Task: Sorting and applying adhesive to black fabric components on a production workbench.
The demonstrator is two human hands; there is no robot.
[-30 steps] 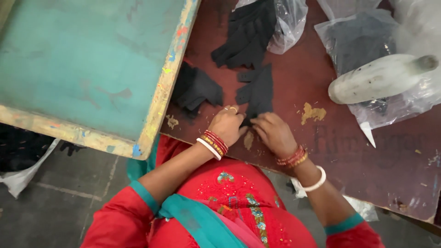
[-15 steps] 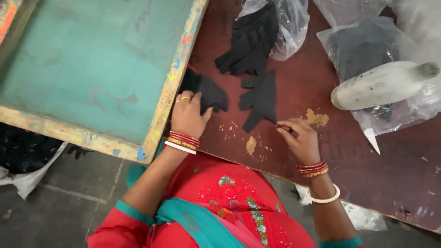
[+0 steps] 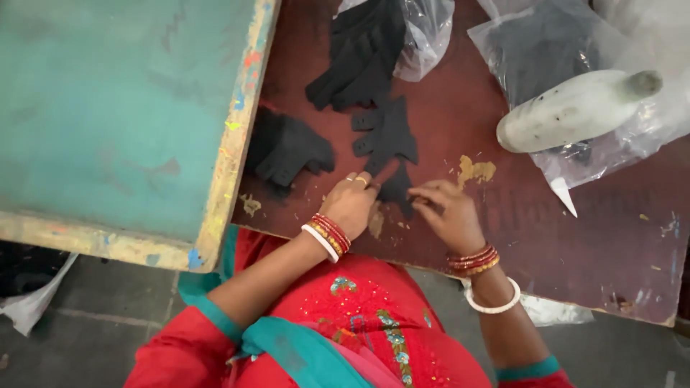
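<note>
A flat black glove point(image 3: 388, 136) lies on the dark brown table point(image 3: 575, 244), fingers pointing left and cuff toward me. My left hand point(image 3: 352, 202), with rings and red bangles, pinches the cuff from the left. My right hand point(image 3: 447, 212) pinches the same cuff end from the right. To the left, a small heap of black gloves point(image 3: 287, 147) rests against the edge of the teal board.
A worn teal board point(image 3: 122, 108) with a paint-flecked edge covers the left. More black gloves point(image 3: 363, 61) spill from a clear plastic bag point(image 3: 428, 29) at the back. A white bottle point(image 3: 575, 111) lies on another bag of dark gloves point(image 3: 546, 50). Grey floor lies below.
My left hand has left the heap of gloves by the board and come right to the middle glove's cuff. My right hand has slid left to meet it there.
</note>
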